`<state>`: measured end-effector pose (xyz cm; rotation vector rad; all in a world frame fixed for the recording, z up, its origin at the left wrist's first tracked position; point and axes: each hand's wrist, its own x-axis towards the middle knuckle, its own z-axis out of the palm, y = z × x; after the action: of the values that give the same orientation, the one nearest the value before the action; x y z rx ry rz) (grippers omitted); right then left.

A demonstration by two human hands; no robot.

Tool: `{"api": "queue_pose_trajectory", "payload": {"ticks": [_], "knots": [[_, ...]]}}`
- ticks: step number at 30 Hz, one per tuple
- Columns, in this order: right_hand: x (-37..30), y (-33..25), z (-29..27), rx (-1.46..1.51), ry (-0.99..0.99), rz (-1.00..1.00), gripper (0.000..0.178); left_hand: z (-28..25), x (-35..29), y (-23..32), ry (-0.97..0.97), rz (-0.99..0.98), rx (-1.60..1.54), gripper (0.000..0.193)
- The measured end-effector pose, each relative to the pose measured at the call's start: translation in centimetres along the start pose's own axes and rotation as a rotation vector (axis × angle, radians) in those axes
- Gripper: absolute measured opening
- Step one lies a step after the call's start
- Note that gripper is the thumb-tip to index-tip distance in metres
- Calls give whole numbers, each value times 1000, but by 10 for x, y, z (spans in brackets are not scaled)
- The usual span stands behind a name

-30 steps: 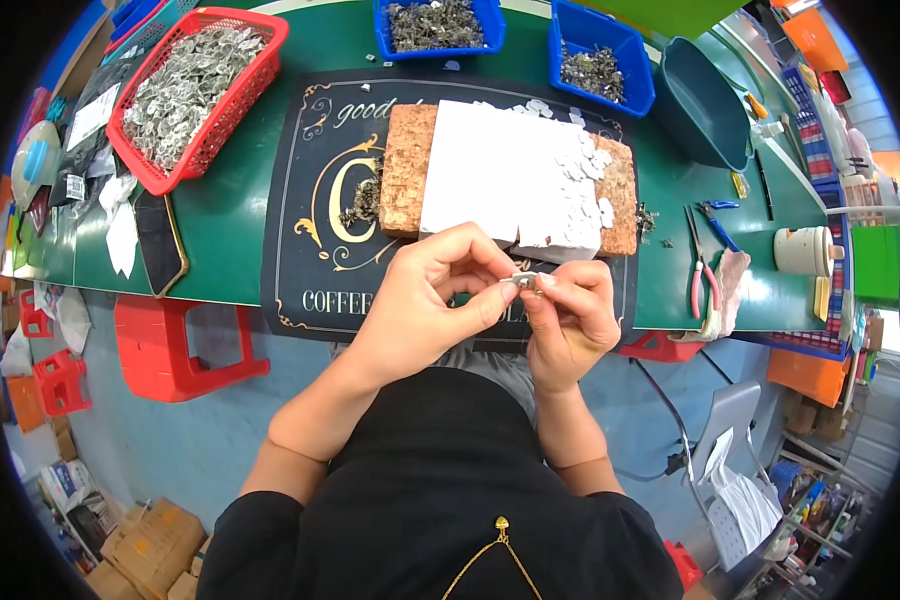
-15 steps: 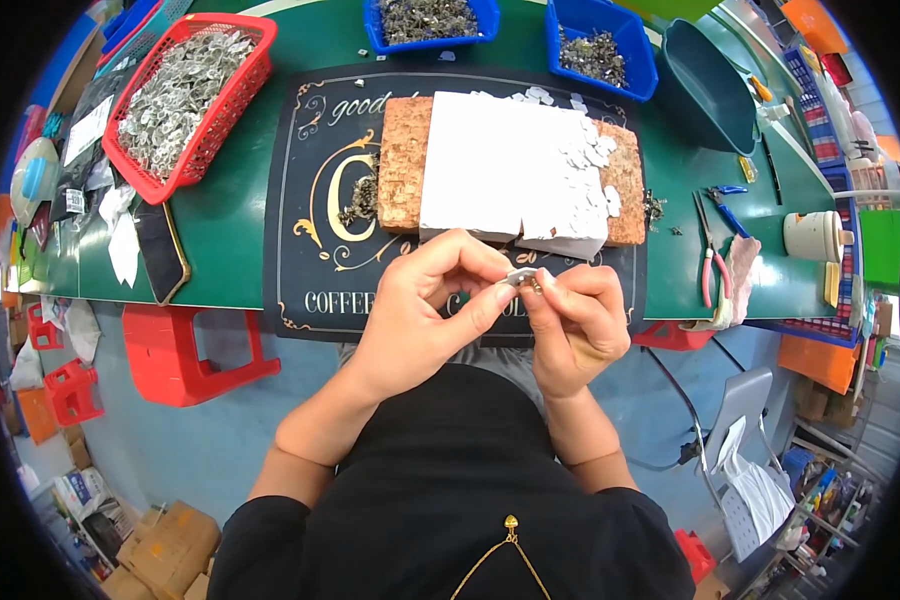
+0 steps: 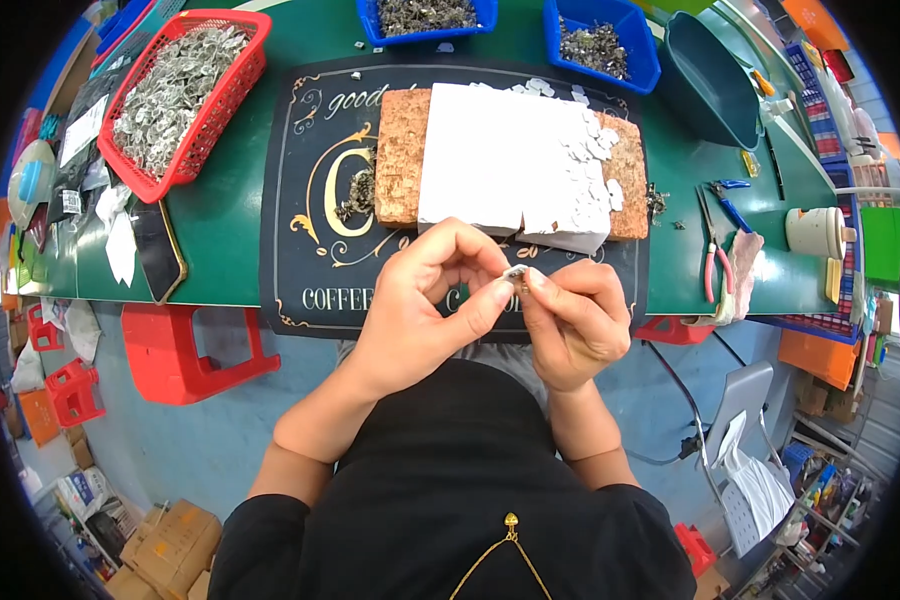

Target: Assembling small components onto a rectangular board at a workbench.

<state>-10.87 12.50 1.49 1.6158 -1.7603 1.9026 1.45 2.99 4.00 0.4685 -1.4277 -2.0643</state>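
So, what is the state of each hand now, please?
Left hand: closed, pinching a small silvery piece.
Right hand: closed in a pinch at the same piece's right edge.

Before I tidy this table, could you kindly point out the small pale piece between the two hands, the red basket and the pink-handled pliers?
Small pale piece [image 3: 515,272]: head view, on its visible middle.
Red basket [image 3: 224,107]: head view, on its right side wall.
Pink-handled pliers [image 3: 712,242]: head view, near the joint.
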Motion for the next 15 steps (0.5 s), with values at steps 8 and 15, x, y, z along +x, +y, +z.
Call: {"api": "queue_pose_trajectory", "payload": {"ticks": [8, 15], "knots": [[2, -13, -2, 330, -126, 390, 31, 0, -2, -5, 71, 64, 13, 13], [10, -29, -8, 612, -188, 734, 15, -3, -6, -11, 91, 336, 223, 17]]}}
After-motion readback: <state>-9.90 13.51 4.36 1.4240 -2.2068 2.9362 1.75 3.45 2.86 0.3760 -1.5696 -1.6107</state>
